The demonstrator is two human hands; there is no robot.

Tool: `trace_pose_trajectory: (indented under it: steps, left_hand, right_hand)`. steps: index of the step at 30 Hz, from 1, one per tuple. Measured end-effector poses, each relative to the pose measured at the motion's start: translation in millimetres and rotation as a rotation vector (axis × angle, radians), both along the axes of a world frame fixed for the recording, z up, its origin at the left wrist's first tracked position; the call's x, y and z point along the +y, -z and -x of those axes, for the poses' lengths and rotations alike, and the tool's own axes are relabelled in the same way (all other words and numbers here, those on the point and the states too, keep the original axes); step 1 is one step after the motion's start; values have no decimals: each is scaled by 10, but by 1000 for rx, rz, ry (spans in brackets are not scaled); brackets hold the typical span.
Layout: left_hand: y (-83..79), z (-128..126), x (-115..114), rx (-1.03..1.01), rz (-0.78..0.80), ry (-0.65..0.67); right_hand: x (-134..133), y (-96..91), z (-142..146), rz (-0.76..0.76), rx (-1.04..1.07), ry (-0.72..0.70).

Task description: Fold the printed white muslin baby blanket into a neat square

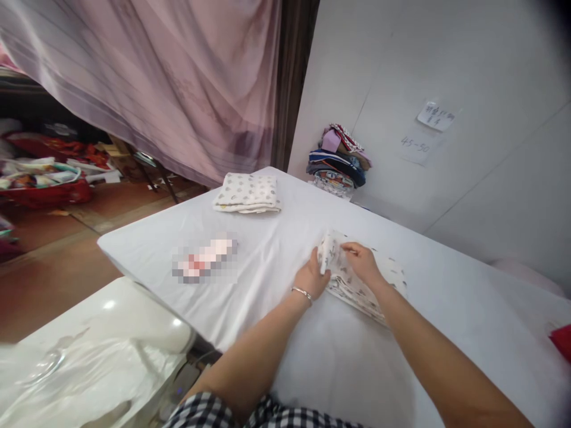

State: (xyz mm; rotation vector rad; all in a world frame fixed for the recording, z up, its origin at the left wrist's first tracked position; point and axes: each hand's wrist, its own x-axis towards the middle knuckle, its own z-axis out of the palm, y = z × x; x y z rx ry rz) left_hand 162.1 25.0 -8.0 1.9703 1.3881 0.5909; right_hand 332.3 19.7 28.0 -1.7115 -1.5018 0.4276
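Observation:
A white printed cloth (357, 285) lies partly folded on the white table sheet (276, 249). My left hand (312, 276), with a bracelet on the wrist, pinches the cloth's raised left edge. On top of the cloth, my right hand (363, 261) grips that same turned-up fold with its fingers closed. Both forearms reach in from the bottom of the view.
A folded white printed cloth stack (247, 193) sits at the table's far edge. A pile of coloured folded clothes (339, 160) leans against the white wall. A blurred-out item (205, 260) lies left of my hands. A white machine under plastic (89, 351) stands at lower left.

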Motion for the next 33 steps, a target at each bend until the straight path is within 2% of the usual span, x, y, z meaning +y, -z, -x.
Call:
trace_pose_trajectory:
  steps: [2,4,8,11,13,15,18,21,25,28,33]
  left_hand:
    - [0,-35,-57,58,-102,40]
    - [15,-60,-84,79,-148,61]
    - [53,-68,-81,86,-184,61]
    - [57,-54,-83,60,-181,64]
    - [51,-45,-91,42,-177,70]
    - [44,-41,-99,33,-179,81]
    - [37,-43,-110,25,-181,101]
    - [31,-47,-120,19,-184,116]
    - [20,-50,-142,33,-187,135]
    - [17,-51,-156,41,-197,151]
    - [21,-48,-156,39,-203,149]
  right_hand:
    - [192,-108,-135,-26,-126,-45]
    - [386,-189,-184,11,-260,-154]
    - [722,-259,-53,198,-503,-447]
    - [880,-299,66,357,-758,-690]
    - [936,-358,66,416,-966,-762]
    - [963,-442,-5,422,-1143,-752]
    - [983,-578,-156,391,-1274,-752]
    - [1013,-693,-220,387,-1276,-737]
    - [1107,-783,-116,581,-1222,-535]
    - [1190,-757,19,657,-1230,-417]
    - [1254,-559,228,709,-1292,-312]
